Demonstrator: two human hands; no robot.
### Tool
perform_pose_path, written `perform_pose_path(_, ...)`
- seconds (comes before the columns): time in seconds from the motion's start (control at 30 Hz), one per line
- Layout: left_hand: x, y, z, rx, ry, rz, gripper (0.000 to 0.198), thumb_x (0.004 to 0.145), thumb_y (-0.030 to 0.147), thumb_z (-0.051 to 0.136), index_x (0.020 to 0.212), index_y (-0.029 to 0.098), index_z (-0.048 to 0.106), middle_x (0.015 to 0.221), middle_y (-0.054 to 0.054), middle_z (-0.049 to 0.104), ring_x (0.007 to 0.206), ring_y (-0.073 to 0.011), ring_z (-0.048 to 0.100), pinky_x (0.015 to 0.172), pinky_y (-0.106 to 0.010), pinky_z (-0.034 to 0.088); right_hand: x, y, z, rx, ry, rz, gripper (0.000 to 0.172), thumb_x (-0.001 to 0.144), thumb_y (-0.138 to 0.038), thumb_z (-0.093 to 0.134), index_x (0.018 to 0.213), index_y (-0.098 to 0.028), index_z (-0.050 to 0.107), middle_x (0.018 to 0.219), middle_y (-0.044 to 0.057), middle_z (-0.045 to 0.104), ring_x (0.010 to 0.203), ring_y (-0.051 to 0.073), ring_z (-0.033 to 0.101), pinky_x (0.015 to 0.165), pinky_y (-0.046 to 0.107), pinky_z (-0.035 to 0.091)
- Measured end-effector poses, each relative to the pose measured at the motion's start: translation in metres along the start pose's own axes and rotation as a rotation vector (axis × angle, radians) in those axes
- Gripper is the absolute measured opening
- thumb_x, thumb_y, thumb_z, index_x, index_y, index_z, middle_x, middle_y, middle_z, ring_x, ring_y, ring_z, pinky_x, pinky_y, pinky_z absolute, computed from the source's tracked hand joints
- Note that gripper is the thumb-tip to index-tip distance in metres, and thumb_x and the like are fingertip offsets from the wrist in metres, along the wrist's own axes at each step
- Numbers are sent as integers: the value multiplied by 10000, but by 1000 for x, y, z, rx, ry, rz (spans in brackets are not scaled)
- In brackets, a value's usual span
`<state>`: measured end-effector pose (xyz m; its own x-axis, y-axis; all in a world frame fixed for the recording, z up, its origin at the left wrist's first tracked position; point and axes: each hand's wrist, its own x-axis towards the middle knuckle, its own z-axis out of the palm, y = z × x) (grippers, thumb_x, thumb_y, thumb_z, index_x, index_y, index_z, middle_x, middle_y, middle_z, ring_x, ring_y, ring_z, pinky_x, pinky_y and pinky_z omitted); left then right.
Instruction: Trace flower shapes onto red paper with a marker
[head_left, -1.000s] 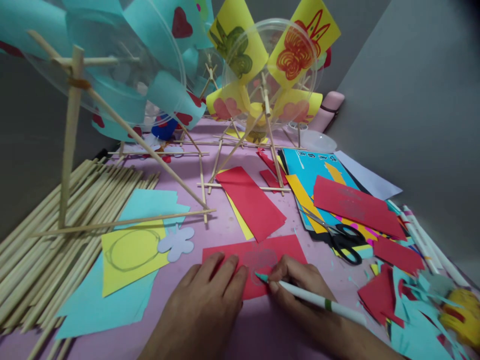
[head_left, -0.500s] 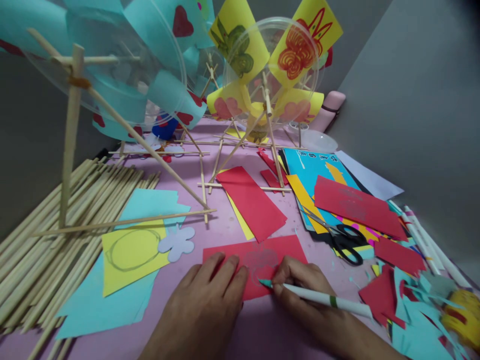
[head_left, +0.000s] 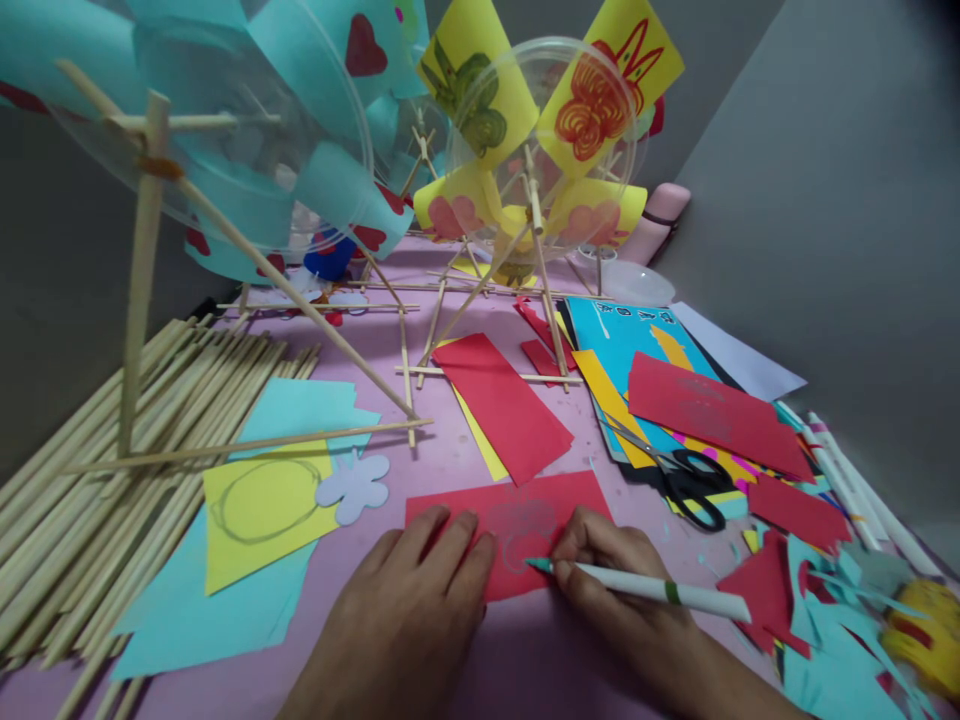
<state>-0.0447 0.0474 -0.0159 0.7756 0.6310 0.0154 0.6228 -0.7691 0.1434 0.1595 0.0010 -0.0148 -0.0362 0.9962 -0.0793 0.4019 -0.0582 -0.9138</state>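
Note:
A red paper sheet point(head_left: 442, 502) lies on the pink tabletop, with faint curved marks on its middle. Across its left part rests my left hand point(head_left: 420, 590), fingers stretched out flat and pressing the paper. My right hand point(head_left: 619, 585) pinches a white marker pen point(head_left: 652, 588) with a green tip, which touches the red sheet at the faint curves. Beyond the sheet lies another red paper strip point(head_left: 502, 405) over yellow paper. To the left are a yellow paper point(head_left: 262, 510) bearing a drawn oval and a pale lilac flower cutout point(head_left: 354, 488).
Wooden sticks point(head_left: 150, 450) lie piled at left beneath a stick frame with a blue-paper wheel point(head_left: 255, 190). A yellow-paper wheel point(head_left: 476, 190) stands behind. Black-handled scissors point(head_left: 694, 485), blue paper pad point(head_left: 630, 330), paper scraps point(head_left: 832, 640) and more markers point(head_left: 847, 480) lie right.
My right hand and the marker have shifted slightly to the right on the red paper. The left hand stays in place.

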Motion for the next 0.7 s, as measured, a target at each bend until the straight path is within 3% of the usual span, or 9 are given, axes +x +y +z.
perform_pose_path(0.7, 1, 2, -2, 14, -9, -22, 332, 905, 197, 448, 1208, 218, 582, 1190, -71, 637, 1074, -305, 556, 810, -448, 497, -2, 9, 3, 127, 72, 22, 152, 799, -240, 505, 657, -219, 456, 512, -70, 412, 469, 115, 348, 448, 240, 227)
